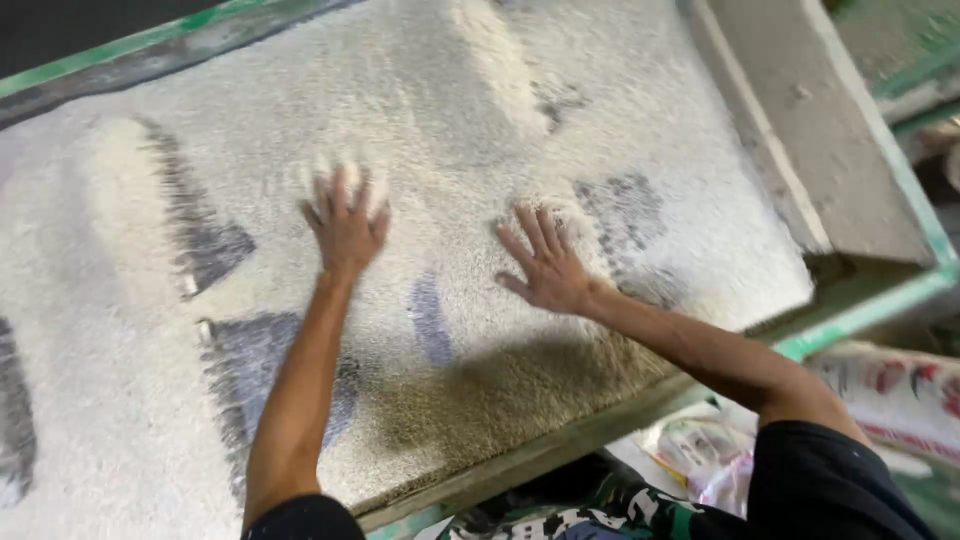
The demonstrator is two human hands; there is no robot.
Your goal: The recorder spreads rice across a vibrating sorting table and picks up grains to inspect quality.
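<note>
A wide layer of white rice grains (pixel 420 120) covers a large flat tray (pixel 860 312) with green edges. My left hand (pixel 345 225) lies flat on the grains with its fingers spread, and a small heap of rice sits just beyond the fingertips. My right hand (pixel 545 265) also rests palm down on the rice, fingers apart, a little to the right. Neither hand holds anything. Dark bare streaks (pixel 205 240) show where the grain layer is thin.
A grey sloped panel (pixel 810 130) borders the tray at the upper right. Printed sacks (pixel 900 390) lie below the tray's near right edge. A ridge of piled grains (pixel 500 60) runs along the top middle.
</note>
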